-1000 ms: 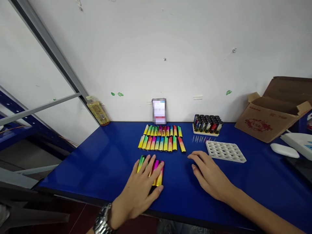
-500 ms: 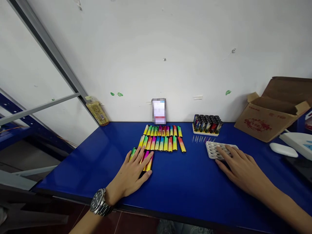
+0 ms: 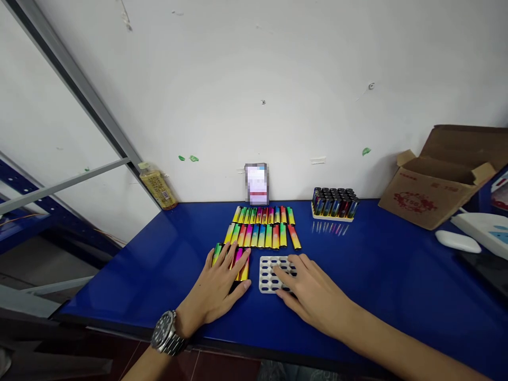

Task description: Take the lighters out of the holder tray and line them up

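Observation:
My left hand (image 3: 220,286), with a wristwatch (image 3: 166,333) on its wrist, lies flat with spread fingers over a small group of rainbow-coloured lighters (image 3: 242,264) on the blue table (image 3: 377,275). My right hand (image 3: 313,291) rests fingers-down on an empty white tray with rows of holes (image 3: 268,272), which sits just right of that group. Behind them lie two neat rows of the same coloured lighters (image 3: 262,226).
A white tray filled with upright dark lighters (image 3: 333,202) stands at the back right. An open cardboard box (image 3: 440,177), a white mouse (image 3: 456,241) and a white device are on the far right. A yellow bottle (image 3: 156,185) leans at the back left by a metal frame.
My right hand reached out to the white holed tray at the right and pulled it left to beside the lighters. My left hand slid its group of lighters slightly left and back.

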Demonstrator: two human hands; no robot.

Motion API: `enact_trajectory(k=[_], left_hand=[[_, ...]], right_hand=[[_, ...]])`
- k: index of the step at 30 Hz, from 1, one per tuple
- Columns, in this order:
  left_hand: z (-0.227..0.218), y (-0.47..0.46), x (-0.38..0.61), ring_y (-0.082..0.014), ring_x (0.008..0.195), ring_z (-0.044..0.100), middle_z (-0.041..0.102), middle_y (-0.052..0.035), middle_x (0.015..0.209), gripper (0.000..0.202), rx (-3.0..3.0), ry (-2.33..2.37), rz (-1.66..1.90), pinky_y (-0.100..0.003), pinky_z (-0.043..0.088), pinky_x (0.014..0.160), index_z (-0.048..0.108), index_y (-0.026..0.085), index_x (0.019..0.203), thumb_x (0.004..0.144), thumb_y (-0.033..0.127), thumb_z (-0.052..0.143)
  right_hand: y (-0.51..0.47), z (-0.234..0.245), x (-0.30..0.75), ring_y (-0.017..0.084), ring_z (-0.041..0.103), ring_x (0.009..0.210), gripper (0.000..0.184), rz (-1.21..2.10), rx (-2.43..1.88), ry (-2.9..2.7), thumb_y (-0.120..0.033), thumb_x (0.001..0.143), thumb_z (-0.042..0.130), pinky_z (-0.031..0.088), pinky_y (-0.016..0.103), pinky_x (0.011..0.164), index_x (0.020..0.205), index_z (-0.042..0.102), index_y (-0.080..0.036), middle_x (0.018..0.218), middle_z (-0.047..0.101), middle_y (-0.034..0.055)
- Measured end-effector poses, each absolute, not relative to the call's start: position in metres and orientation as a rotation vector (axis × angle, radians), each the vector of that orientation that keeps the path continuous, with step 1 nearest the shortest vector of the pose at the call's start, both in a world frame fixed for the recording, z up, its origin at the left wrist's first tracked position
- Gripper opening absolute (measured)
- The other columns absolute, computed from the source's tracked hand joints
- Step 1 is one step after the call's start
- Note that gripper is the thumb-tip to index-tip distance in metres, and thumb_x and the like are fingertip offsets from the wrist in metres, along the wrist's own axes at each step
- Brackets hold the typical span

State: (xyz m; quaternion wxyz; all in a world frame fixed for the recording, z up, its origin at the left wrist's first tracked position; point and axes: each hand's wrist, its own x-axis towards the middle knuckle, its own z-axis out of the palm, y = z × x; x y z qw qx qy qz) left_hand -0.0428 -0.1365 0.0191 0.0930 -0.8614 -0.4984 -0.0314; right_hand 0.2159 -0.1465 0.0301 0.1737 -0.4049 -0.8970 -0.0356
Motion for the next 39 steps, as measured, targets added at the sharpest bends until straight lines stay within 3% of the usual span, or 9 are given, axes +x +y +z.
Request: enact_trajectory(k=[6,10,14,17,20,25,33,39], left_hand=[[0.021,-0.121,-0.053,-0.0276,0.146,0.02,0.02,-0.0079,0.16,0.059,-2.472,-1.634,-0.262,-0.051,0.023,0.115,0.011,0.029,0.154,0.1,0.05,0.023],[0.02,-0.105,-0.054,-0.0298,0.145,0.023,0.024,-0.0129,0.158,0.067,-2.493,-1.805,-0.227,-0.051,0.029,0.113,0.019,0.023,0.153,0.097,0.058,0.026],[0.015,-0.099,-0.046,-0.0315,0.145,0.024,0.026,-0.012,0.157,0.073,-2.557,-1.747,-0.221,-0.053,0.03,0.111,0.017,0.026,0.153,0.093,0.064,0.031],[0.013,-0.099,-0.041,-0.033,0.145,0.023,0.027,-0.0114,0.157,0.078,-2.557,-1.725,-0.219,-0.054,0.029,0.111,0.014,0.027,0.154,0.09,0.068,0.033],[0.011,-0.099,-0.038,-0.0343,0.145,0.023,0.028,-0.011,0.157,0.079,-2.552,-1.702,-0.196,-0.054,0.029,0.11,0.016,0.027,0.154,0.089,0.07,0.033],[0.012,-0.1,-0.033,-0.036,0.144,0.022,0.029,-0.0114,0.157,0.077,-2.558,-1.66,-0.181,-0.056,0.03,0.109,0.021,0.029,0.153,0.089,0.07,0.031],[0.014,-0.102,-0.023,-0.0375,0.145,0.02,0.025,-0.0131,0.157,0.078,-2.567,-1.687,-0.154,-0.058,0.031,0.109,0.019,0.027,0.153,0.09,0.071,0.029],[0.022,-0.095,-0.025,-0.0311,0.143,0.028,0.034,-0.0101,0.154,0.062,-2.58,-1.792,-0.347,-0.054,0.03,0.111,0.026,0.027,0.151,0.097,0.058,0.022]], right_hand=[[-0.131,0.028,0.196,0.031,0.061,0.093,0.038,-0.151,-1.192,-2.526,-0.035,0.091,0.055,0.055,0.046,0.074,0.121,0.061,-0.013,0.101,0.064,0.0183],[-0.128,0.027,0.19,0.032,0.062,0.094,0.035,-0.156,-1.203,-2.527,-0.036,0.09,0.058,0.056,0.046,0.076,0.114,0.063,-0.011,0.098,0.066,0.0182],[-0.127,0.03,0.191,0.032,0.06,0.1,0.035,-0.13,-1.166,-2.464,-0.038,0.089,0.058,0.054,0.046,0.078,0.114,0.061,-0.013,0.106,0.063,0.0189],[-0.117,0.035,0.203,0.032,0.057,0.103,0.033,-0.117,-1.234,-2.363,-0.038,0.094,0.048,0.052,0.045,0.078,0.113,0.061,-0.013,0.112,0.06,0.0188],[-0.096,0.039,0.222,0.028,0.058,0.092,0.029,-0.124,-1.493,-2.246,-0.029,0.097,0.038,0.049,0.041,0.074,0.103,0.061,-0.013,0.098,0.062,0.0164],[-0.065,0.036,0.243,0.031,0.058,0.094,0.032,0.132,-1.882,-2.179,-0.041,0.095,0.039,0.044,0.036,0.067,0.094,0.059,-0.015,0.091,0.064,0.0158],[-0.053,0.038,0.255,0.021,0.056,0.067,0.003,0.44,-1.924,-2.253,-0.022,0.08,0.047,0.029,0.028,0.053,0.078,0.048,-0.02,0.072,0.059,0.0065],[-0.053,0.027,0.269,0.016,0.049,0.057,0.005,0.544,-1.547,-2.108,-0.021,0.084,0.04,0.031,0.027,0.055,0.087,0.038,-0.023,0.062,0.05,-0.0035]])
